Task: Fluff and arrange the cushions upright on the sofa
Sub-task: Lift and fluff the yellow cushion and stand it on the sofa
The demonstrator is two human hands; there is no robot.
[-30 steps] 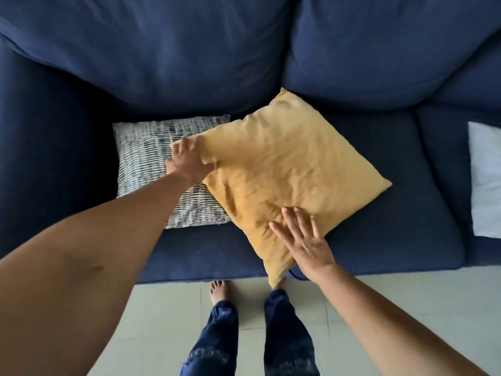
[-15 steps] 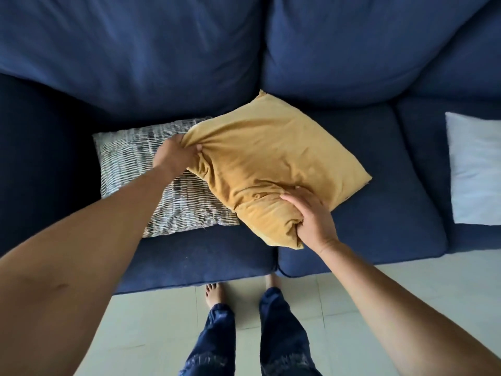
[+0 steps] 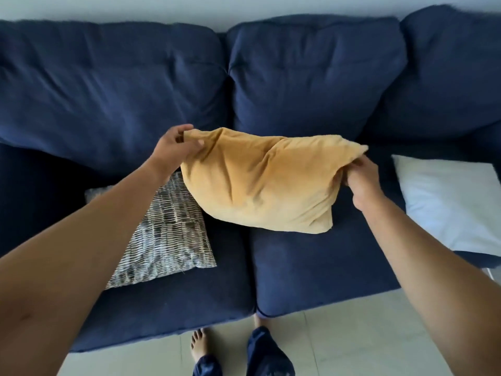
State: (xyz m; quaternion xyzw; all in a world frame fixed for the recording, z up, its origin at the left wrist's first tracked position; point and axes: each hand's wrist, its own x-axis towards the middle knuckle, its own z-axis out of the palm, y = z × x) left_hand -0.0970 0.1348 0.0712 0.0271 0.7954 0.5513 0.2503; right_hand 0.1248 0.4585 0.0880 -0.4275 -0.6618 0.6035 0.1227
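Note:
A mustard-yellow cushion hangs lifted above the seat of a dark blue sofa. My left hand pinches its upper left corner. My right hand grips its right edge. A grey and white patterned cushion lies flat on the left seat, partly under my left forearm and the yellow cushion. A white cushion lies flat on the right seat.
Three large blue back cushions stand along the sofa's back. A pale wall shows above them. Light floor tiles run in front of the sofa, where my bare feet and dark trouser legs stand.
The yellow cushion lay flat on the seat; both hands bunched its edges and lifted it up off the sofa. The view has tilted upward, showing more of the sofa back.

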